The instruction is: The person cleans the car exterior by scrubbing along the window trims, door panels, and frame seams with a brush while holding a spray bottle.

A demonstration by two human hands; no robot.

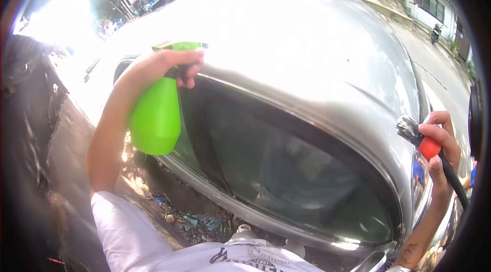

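My left hand is closed round the neck and trigger of a bright green spray bottle, held upright above the side of a silver car. At the right, my right hand grips a brush with a red section and a long black handle. Its dark bristly tip has whitish patches and is close to the car's rear edge; I cannot tell if it touches. Below the roof lies the dark side window, with reflections on it. Glare washes out much of the roof.
A rough brown wall or bank runs along the left. Litter lies on the ground between it and the car. Beyond the car are a street, a parked motorcycle and a building.
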